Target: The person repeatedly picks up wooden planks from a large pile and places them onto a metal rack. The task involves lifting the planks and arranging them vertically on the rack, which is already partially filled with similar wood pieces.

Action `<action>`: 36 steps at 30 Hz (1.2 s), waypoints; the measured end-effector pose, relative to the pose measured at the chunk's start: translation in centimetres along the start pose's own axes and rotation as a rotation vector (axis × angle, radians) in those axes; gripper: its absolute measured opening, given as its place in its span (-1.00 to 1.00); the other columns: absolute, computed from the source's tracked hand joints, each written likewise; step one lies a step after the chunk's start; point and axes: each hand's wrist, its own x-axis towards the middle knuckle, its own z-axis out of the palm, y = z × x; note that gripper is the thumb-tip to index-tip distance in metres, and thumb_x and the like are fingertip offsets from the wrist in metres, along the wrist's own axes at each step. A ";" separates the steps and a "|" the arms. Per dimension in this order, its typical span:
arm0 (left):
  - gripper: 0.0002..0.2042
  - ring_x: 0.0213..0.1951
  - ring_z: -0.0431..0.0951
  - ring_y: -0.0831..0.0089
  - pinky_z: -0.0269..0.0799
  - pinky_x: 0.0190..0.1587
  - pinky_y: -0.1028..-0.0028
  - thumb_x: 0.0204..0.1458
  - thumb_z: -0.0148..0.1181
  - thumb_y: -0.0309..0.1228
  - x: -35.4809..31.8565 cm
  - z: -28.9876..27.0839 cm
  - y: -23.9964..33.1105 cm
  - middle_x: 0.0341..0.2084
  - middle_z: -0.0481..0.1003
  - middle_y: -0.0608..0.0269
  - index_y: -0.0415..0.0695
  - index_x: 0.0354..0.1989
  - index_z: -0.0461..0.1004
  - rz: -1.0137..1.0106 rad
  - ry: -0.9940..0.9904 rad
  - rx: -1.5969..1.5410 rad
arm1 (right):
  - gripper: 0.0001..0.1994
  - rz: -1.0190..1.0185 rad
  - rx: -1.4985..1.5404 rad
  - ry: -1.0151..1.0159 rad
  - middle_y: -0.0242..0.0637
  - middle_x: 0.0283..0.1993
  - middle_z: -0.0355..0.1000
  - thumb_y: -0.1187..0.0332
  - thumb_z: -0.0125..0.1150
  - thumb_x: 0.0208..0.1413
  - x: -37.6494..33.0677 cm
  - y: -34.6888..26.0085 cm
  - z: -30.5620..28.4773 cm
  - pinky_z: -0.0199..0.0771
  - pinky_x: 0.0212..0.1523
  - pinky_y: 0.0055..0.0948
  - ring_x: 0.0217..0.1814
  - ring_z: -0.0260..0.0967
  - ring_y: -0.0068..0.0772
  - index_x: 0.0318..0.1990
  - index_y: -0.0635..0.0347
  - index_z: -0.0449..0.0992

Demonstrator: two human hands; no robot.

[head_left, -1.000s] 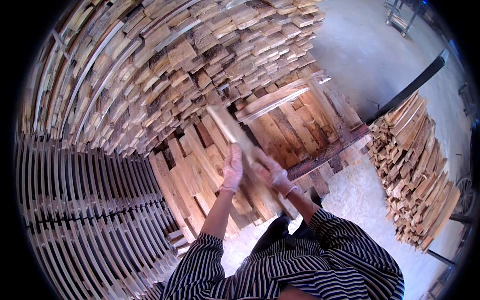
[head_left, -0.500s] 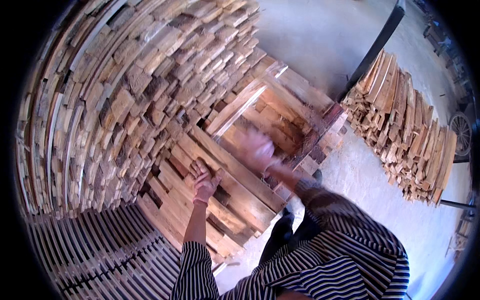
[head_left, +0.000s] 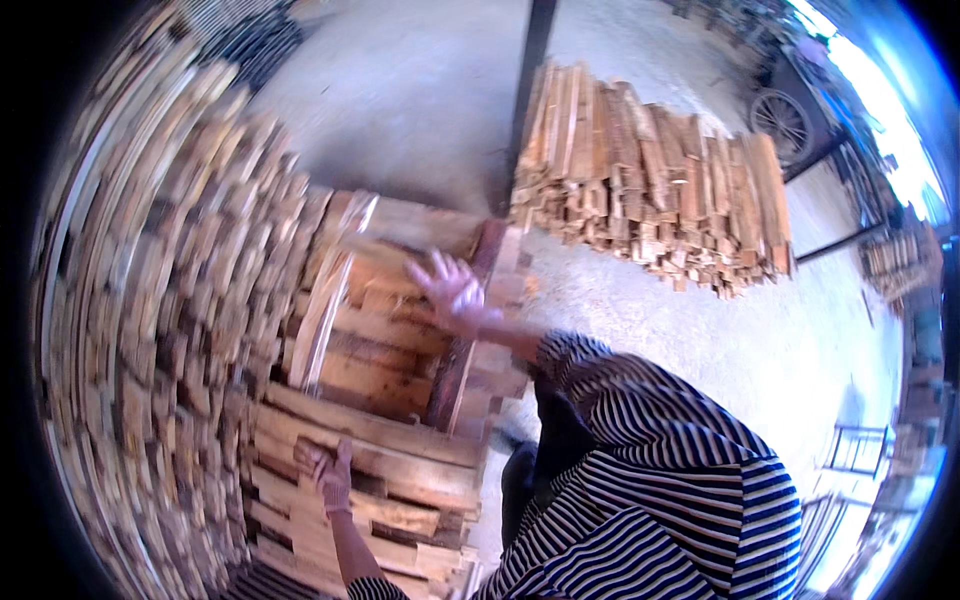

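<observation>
My left hand lies on the top of a low stack of wooden planks, its thumb apart from the fingers and nothing held. Over the box-like recess beyond those planks, my right hand is spread wide and slightly smeared by motion. No object shows in it. Short wooden boards lie side by side down inside the recess. A pale wooden strip runs along the recess's left side, and a dark reddish board bounds its right side.
A tall stack of cut planks rises on the left. Another wood pile stands on the concrete floor beyond my right arm, beside a dark post. A spoked wheel and a small metal frame are farther right.
My view has turned to the right, so the stacks appear shifted and rotated. My right hand has moved toward the recess's right side with its fingers spread. My left hand stays on the planks.
</observation>
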 end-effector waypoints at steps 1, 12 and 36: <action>0.08 0.56 -0.24 -0.13 -0.30 0.54 0.00 0.13 0.03 0.39 0.2 -0.4 3.2 0.56 -0.23 -0.22 -0.18 0.58 -0.19 0.045 -0.024 0.024 | -0.18 0.052 0.034 -0.002 0.27 0.47 0.10 0.02 0.27 0.18 -2.2 2.2 -1.0 0.35 0.36 -0.07 0.43 0.26 0.15 0.53 -0.06 0.05; -0.20 0.37 0.29 -0.04 0.23 0.41 0.24 0.31 0.01 0.15 2.0 -3.3 12.0 0.38 0.25 -0.22 -0.37 0.43 0.17 -0.153 0.032 -0.447 | -0.24 0.702 0.437 0.047 0.10 0.44 0.16 0.16 0.28 0.17 -4.0 27.9 -1.8 0.39 0.28 0.03 0.39 0.25 0.21 0.48 0.08 0.09; -0.50 -0.01 0.58 0.38 0.53 -0.03 0.37 0.32 0.12 -0.02 17.2 14.2 89.0 0.04 0.57 0.13 -0.24 0.16 0.50 -0.189 -0.662 -1.272 | -0.22 1.321 1.021 -0.084 0.19 0.20 0.39 0.11 0.47 -0.03 21.0 54.2 -4.3 0.44 0.28 -0.15 0.26 0.42 0.04 0.24 0.37 0.22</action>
